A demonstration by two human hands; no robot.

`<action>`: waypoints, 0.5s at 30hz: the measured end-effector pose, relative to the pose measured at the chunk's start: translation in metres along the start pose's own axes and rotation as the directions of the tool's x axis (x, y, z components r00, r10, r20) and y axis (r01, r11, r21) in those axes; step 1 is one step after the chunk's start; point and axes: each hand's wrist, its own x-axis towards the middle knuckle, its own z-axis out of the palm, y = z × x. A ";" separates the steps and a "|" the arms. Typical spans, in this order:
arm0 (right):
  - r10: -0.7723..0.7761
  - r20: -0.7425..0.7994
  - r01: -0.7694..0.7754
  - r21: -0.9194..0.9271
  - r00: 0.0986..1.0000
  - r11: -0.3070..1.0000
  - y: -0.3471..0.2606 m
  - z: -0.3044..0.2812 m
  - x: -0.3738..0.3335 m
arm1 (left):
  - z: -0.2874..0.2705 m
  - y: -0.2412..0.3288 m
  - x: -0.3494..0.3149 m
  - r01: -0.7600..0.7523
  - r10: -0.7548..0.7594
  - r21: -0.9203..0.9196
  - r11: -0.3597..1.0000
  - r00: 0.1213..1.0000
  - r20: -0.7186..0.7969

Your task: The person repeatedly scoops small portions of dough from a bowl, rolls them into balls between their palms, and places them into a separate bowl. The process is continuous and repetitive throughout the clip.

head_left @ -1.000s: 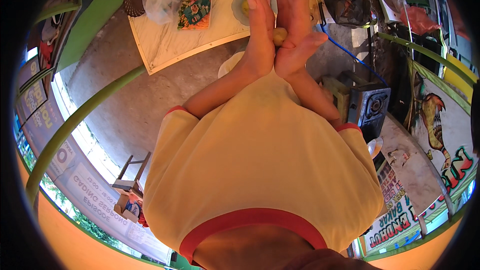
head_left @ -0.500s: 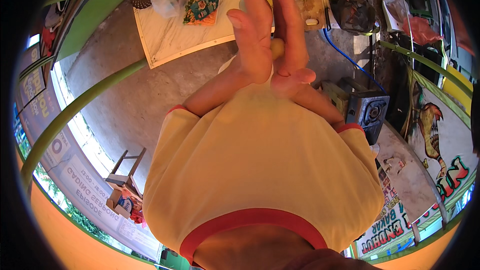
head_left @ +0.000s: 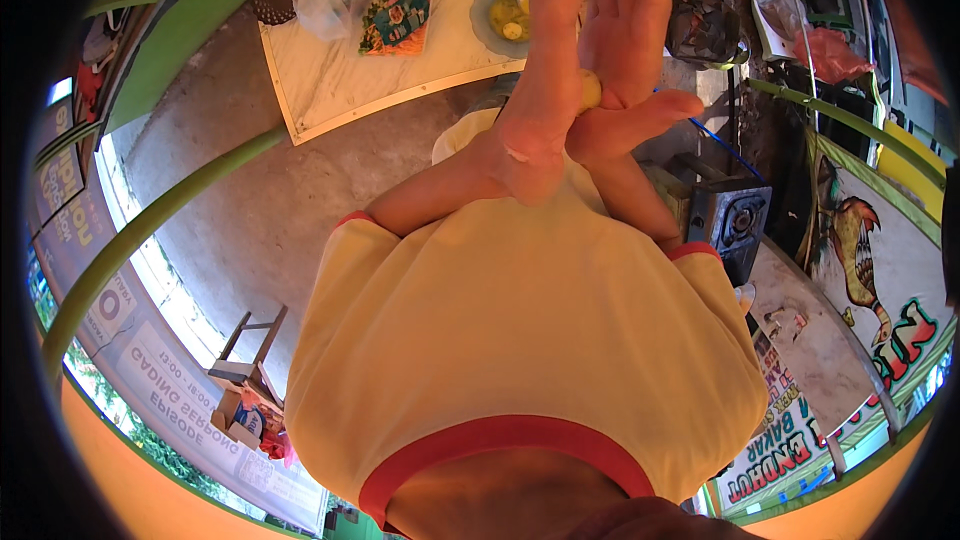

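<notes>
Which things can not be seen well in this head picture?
- Yellowish lump, head view: pressed between the left hand and right hand; only a small edge shows, so its shape is unclear.
- Fingers, head view: tips cut off by the top edge.
- Plate on the table: partly hidden by the left hand; its contents are too small to identify.
- Stove: partly behind the right forearm.

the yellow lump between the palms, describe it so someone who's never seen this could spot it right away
Start at the pale table at the top of the head view, then follow the two raised hands in front of it. Pressed between the left hand and the right hand is a small yellow dough lump, only its rounded edge showing. Unlike the yellow pieces in the round dish on the table, it sits between the palms.
</notes>
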 end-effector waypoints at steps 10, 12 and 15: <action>-0.089 0.046 0.093 -0.109 0.995 0.990 0.007 -0.012 0.006 | 0.006 0.000 -0.004 0.021 -0.023 -0.041 0.999 0.998 -0.051; -0.074 0.089 0.080 -0.070 0.993 0.994 0.003 -0.010 -0.011 | 0.001 -0.002 -0.008 0.032 -0.034 -0.045 0.998 0.999 -0.042; -0.050 0.004 0.050 -0.043 0.999 0.998 -0.015 0.005 -0.012 | 0.001 -0.009 -0.010 0.049 -0.051 -0.067 0.997 0.998 -0.030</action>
